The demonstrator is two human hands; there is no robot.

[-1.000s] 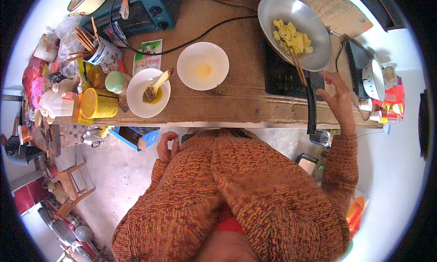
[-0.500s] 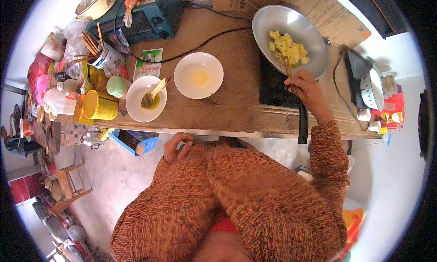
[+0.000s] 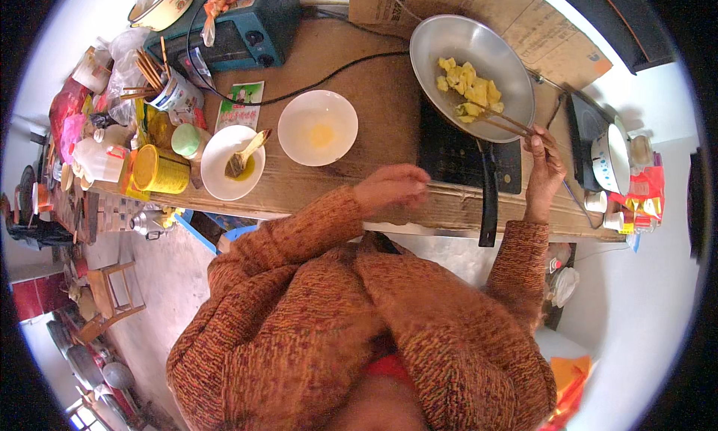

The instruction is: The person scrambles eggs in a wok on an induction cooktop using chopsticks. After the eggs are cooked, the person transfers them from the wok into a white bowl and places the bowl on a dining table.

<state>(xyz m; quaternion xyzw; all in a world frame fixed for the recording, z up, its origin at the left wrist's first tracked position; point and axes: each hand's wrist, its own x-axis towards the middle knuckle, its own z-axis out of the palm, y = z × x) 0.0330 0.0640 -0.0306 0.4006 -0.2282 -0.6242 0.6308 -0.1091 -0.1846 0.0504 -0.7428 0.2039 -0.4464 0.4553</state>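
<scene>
Bearing everything, table (image 3: 389, 132): cord (image 3: 351, 61) could drag things if snagged; brown cardboard top, worn near edge.
Pan (image 3: 505, 64): above cooktop (image 3: 449, 158); could swivel or tip if pushed hard, no hand steadying; wide, round, smooth grey metal, sloping sides.
Cooktop: could burn skin if hot, heat not visible; flat, glossy, black.
Handle (image 3: 488, 199): jutting past table's near edge; could turn pan if bumped; straight, black, plastic-looking.
Right bowl (image 3: 299, 117): could spill if hit by left sleeve (image 3: 314, 218); white, glossy, yellowish residue inside.
Left bowl (image 3: 215, 158): white, round, yellow liquid inside.
Left hand (image 3: 393, 185): over table's near edge, apart from pan; fingers loosely bent, blurred, nothing seen in grip; sleeve coarse-knit.
Right hand (image 3: 546, 161): just beside pan rim; fingers closed around chopsticks (image 3: 508, 122); could touch metal if slipping.
Chopsticks: could flick food out if lifted fast; thin, straight, wood-looking.
Brush (image 3: 250, 150): leaning in left bowl; could topple if jolted; pale handle, dark bristles.
Chunks (image 3: 470, 79): inside pan, middle to near side, at chopstick tips; could crumble if pressed; yellow, lumpy, soft-looking.
</scene>
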